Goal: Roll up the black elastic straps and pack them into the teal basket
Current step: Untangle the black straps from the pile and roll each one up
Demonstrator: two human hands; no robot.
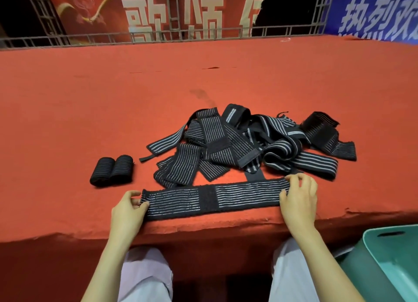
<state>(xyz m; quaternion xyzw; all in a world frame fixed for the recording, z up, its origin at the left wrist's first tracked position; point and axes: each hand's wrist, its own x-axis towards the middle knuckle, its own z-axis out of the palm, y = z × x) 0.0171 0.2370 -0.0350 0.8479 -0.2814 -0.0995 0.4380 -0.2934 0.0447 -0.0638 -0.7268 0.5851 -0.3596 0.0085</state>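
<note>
A black elastic strap with thin grey stripes [212, 197] lies flat and stretched out along the near edge of the red table. My left hand [127, 211] pinches its left end. My right hand [298, 200] holds its right end with the fingers curled over it. Behind the strap sits a tangled pile of several loose black straps [248, 143]. Two rolled-up straps [112, 170] lie side by side to the left of the pile. The teal basket [389, 256] stands at the lower right, below the table's edge, and I see nothing inside the visible part.
The red felt table [158, 86] stretches far back to a grey metal truss rail [158, 36]. Red and blue banners with white characters hang behind it. My knees in pale trousers [144, 276] are below the table's front edge.
</note>
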